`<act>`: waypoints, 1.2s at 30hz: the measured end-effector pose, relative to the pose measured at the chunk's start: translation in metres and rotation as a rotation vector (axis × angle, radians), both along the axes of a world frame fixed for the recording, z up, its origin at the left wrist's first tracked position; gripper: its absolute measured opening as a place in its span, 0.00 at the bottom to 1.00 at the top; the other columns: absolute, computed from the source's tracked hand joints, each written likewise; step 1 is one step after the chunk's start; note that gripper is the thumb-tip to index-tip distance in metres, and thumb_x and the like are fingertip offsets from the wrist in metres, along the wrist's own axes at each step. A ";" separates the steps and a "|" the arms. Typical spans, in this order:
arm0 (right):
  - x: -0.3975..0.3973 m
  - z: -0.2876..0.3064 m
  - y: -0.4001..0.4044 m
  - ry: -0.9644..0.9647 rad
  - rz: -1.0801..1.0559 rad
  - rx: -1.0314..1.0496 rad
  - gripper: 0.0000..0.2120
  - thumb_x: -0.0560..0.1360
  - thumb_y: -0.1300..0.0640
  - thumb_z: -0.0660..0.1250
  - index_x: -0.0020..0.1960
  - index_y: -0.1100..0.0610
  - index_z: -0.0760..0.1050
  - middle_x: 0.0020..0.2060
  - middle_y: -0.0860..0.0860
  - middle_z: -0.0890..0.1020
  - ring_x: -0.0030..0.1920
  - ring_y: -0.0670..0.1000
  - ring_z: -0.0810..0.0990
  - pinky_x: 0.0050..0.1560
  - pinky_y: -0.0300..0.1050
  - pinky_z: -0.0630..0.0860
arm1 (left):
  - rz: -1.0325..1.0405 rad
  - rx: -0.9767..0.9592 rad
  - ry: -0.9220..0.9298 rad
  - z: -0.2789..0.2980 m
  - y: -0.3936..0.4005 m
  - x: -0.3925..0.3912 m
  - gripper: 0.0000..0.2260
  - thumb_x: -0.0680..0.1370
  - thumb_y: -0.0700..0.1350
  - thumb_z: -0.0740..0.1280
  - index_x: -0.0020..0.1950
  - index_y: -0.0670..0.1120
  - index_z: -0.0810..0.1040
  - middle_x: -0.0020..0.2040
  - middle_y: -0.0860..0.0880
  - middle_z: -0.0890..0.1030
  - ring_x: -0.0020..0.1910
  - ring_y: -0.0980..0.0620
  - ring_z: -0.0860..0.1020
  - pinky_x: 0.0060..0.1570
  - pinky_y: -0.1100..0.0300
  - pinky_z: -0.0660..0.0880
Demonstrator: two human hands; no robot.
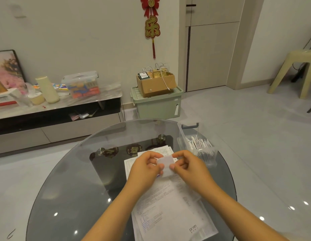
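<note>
White sachet (166,164) held above the papers (168,211) on the glass desk (69,188), my left hand (145,169) and right hand (187,166) each in a narrow pinching grip on an edge, looks unopened, so tearing remains, clear box (206,154) of more sachets just right.

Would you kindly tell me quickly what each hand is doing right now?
Left hand: pinches the left edge of the small white packet.
Right hand: pinches the packet's right edge.
</note>
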State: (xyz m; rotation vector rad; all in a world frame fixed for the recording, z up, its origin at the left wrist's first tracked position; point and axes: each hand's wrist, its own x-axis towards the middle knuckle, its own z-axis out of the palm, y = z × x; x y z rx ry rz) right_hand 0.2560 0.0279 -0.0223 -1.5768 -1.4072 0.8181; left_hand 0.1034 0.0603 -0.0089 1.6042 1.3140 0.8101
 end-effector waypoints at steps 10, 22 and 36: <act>0.030 0.028 0.003 -0.063 -0.203 0.244 0.08 0.73 0.59 0.70 0.46 0.47 0.75 0.36 0.47 0.80 0.38 0.44 0.78 0.38 0.32 0.75 | -0.033 0.050 -0.195 0.020 0.020 0.042 0.04 0.78 0.40 0.66 0.48 0.46 0.80 0.35 0.48 0.83 0.37 0.54 0.82 0.40 0.64 0.76; 0.084 0.038 0.022 -0.348 -0.363 0.335 0.07 0.73 0.65 0.68 0.46 0.57 0.83 0.39 0.45 0.79 0.36 0.40 0.75 0.38 0.25 0.69 | -0.210 0.068 -0.219 0.021 0.062 0.108 0.09 0.80 0.38 0.62 0.52 0.45 0.81 0.36 0.49 0.83 0.38 0.57 0.82 0.41 0.67 0.77; 0.100 0.024 0.033 -0.626 -0.377 0.188 0.14 0.77 0.64 0.62 0.61 0.60 0.77 0.52 0.53 0.76 0.45 0.46 0.71 0.48 0.35 0.67 | -0.679 0.734 0.590 0.003 0.079 0.122 0.34 0.69 0.56 0.39 0.62 0.54 0.77 0.53 0.49 0.71 0.51 0.54 0.64 0.55 0.56 0.62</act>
